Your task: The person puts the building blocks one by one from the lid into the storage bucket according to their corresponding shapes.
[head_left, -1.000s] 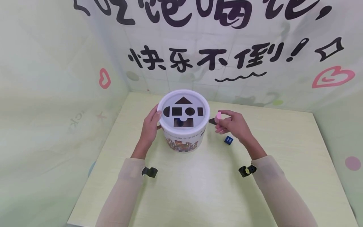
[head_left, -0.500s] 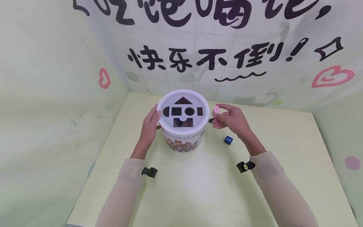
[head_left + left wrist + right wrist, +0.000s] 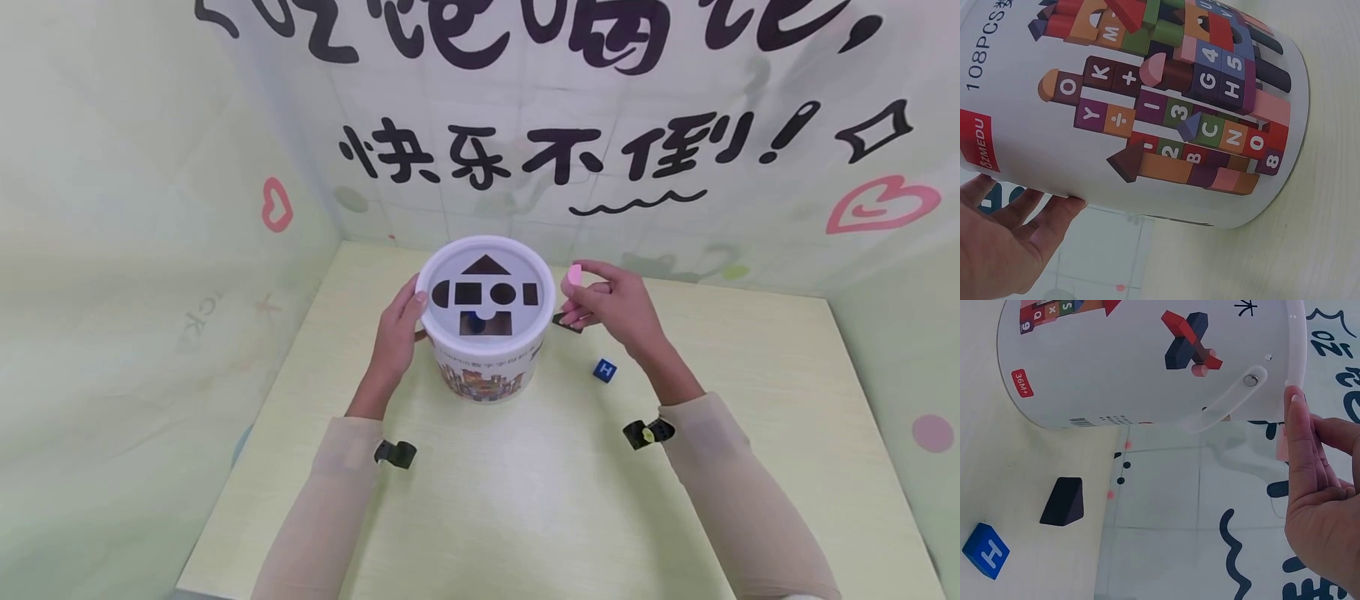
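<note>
A white toy-block bucket (image 3: 486, 367) stands upright on the table, its lid (image 3: 486, 244) pierced by several shaped holes. My left hand (image 3: 395, 337) holds the bucket's left side, thumb at the lid's rim and fingers against the wall. Just right of the lid, my right hand (image 3: 611, 304) pinches a pink toy block (image 3: 573, 277) with a rounded side between thumb and forefinger. In the right wrist view the fingers mostly hide that block (image 3: 1282, 445). Below this hand lie a dark wedge-shaped block (image 3: 1063, 501) and a blue cube (image 3: 604, 371) marked H.
The pale wooden table (image 3: 495, 500) meets a printed fabric backdrop (image 3: 495, 100) behind and at both sides. A white strap handle (image 3: 1232, 400) hangs on the bucket's right side. Black bands with small devices (image 3: 395, 454) sit at both wrists.
My right hand has lifted the pink block up and toward the back, beside the lid, uncovering more of the dark wedge. The left hand and bucket have stayed put.
</note>
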Demonstrator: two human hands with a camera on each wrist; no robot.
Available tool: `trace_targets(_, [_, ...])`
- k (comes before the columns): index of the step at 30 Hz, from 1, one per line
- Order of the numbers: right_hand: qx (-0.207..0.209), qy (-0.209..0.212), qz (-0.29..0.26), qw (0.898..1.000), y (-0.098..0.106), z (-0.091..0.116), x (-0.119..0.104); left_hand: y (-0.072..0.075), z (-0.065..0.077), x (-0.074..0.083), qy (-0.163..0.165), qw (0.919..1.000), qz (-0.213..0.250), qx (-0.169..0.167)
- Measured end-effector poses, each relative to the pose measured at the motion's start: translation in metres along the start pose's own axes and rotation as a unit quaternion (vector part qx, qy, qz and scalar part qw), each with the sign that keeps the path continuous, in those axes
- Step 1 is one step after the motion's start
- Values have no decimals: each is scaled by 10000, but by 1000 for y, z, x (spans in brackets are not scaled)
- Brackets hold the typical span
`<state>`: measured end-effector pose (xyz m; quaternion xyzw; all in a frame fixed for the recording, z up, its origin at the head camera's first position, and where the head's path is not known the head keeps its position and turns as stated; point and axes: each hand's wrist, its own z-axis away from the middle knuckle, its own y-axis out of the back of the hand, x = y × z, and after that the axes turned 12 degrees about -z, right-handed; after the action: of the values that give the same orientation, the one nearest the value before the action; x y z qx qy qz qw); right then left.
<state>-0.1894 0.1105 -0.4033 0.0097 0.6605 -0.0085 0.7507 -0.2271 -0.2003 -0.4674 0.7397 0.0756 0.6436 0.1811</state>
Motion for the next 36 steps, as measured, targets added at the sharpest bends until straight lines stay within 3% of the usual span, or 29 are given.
trace_targets(17, [-19, 228, -311, 9993, -15, -2, -14, 1, -1, 1, 16, 10000, -20, -14])
trace_targets(36, [-474, 256, -399, 9978, -41, -8, -19, 1, -1, 0, 8, 10000, -9, -32])
